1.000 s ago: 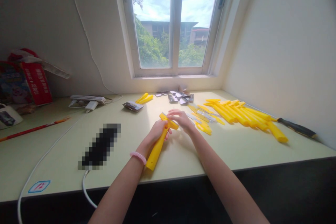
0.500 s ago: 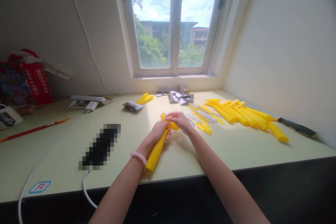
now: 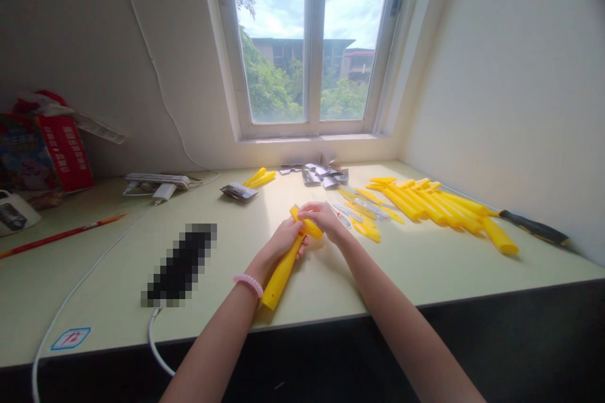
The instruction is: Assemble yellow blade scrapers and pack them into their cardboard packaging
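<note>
Plainly yellow from end to end, the T-shaped yellow tool (image 3: 280,283) sits low in the middle of the view, between the two forearms, over the front part of the worktop (image 3: 227,321). Its smooth, rounded handle (image 3: 275,293) runs aslant toward the near edge, widening a little on the way, and a small dark hole shows near the butt. At the far end a short crosspiece (image 3: 314,230) sits across it, with a pale bit at its upper left corner and a small reddish-orange spot at the neck below.

The left hand (image 3: 286,236) is closed round the neck, fingertips curling out on the other side; a pink coiled bracelet (image 3: 248,283) circles that wrist. The right hand (image 3: 321,219) bends over from the other side and seems to pinch the crosspiece between thumb and fingers — the exact contact is partly hidden, so take that as likely. Whether the handle touches the worktop is hard to tell.

Beyond the right hand lie flat yellow and silvery pieces (image 3: 363,228); farther right, yellow handles (image 3: 423,201) lie in a slanting row — close together, some overlapping.
</note>
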Tool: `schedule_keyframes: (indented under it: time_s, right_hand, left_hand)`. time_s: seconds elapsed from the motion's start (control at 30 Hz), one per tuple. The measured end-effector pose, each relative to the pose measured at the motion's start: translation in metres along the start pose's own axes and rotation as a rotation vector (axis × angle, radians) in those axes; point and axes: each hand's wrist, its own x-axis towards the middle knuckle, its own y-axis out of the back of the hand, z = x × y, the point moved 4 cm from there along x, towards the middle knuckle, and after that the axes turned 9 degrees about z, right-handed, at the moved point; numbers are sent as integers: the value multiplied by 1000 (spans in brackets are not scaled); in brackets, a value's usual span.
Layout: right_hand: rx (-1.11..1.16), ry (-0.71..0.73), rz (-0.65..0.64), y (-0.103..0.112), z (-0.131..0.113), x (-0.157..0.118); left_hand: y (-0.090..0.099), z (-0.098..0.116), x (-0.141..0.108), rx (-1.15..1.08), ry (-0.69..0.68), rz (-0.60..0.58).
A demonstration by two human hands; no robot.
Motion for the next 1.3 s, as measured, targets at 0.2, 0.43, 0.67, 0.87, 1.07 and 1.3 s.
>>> schedule_keyframes:
  time_s: [0.2, 0.43, 0.67, 0.87, 1.07, 1.3]
  right_hand:
    - [16, -24, -8, -3, 2, -1]
    - [-214, 84, 268, 18, 10, 13]
    - [-651, 159, 204, 19, 25, 14]
    - [-720, 258, 219, 12, 30, 17]
    - [-740, 364, 221, 10, 29, 15]
    - [-769, 300, 222, 10, 35, 17]
  left_hand:
    - [0, 0, -1, 0, 0, 6]
    - [10, 8, 6, -30, -7, 177]
    - [31, 15, 8, -101, -65, 458]
    - [34, 17, 5, -95, -74, 524]
    - [34, 15, 6, -94, -64, 504]
    - [31, 17, 5, -71, -56, 509]
